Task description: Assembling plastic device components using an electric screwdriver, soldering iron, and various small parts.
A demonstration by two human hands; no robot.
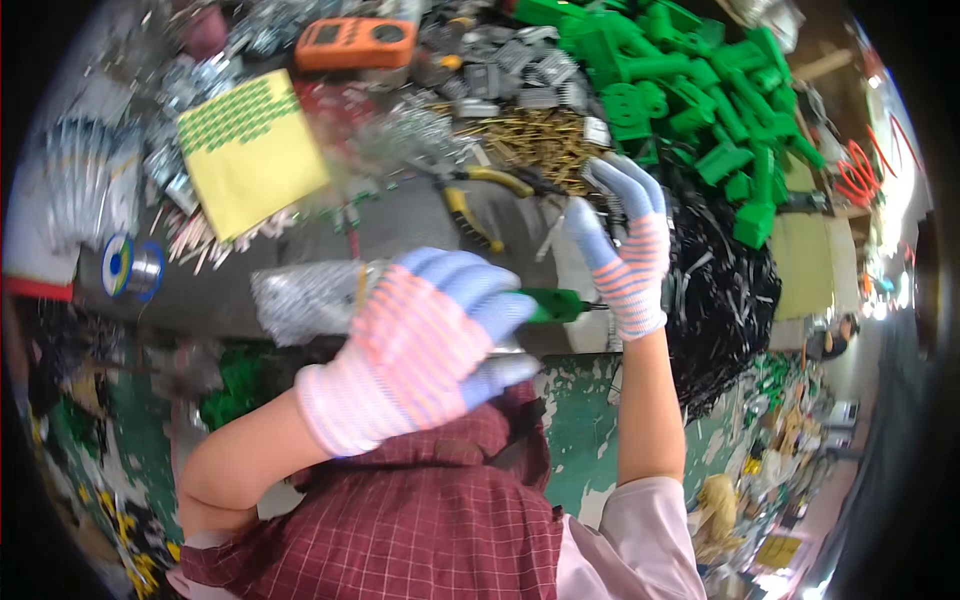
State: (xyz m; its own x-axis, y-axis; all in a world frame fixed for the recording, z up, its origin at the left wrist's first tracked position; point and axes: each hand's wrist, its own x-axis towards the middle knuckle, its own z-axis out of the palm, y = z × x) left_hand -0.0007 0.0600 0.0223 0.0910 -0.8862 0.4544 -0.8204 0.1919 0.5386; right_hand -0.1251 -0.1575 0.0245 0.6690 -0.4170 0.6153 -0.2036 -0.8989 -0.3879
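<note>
Head view. Landmark: pliers (458,205) with curved yellow-and-black handles, lying on the dark grey worktop (400,228). Left hand (440,325), in a knit glove with pink stripes and smooth blue-grey fingertips, is on the wearer's side of the pliers; fingers curled, grasping a green plastic casing (556,305) with a thin dark prong at its right end. Right hand (628,240), gloved alike, is right of the pliers; fingers extended, thumb apart from them, close to a heap of slender brass-coloured fasteners (535,140).

Beyond the pliers: ribbed grey blocks (520,68); to their right, a mound of glossy green mouldings (700,85), tubular and boxy. Right of the pliers: a tangle of shiny black strips (720,290). Left of them: flat yellow label sheet (262,175) bearing green marks; crinkled clear plastic bag (305,300).

Hidden or unclear: the casing's left part is covered by the left fingers; the bag's right end passes behind that hand. Right fingertips blurred; cannot tell whether anything small is pinched there.
</note>
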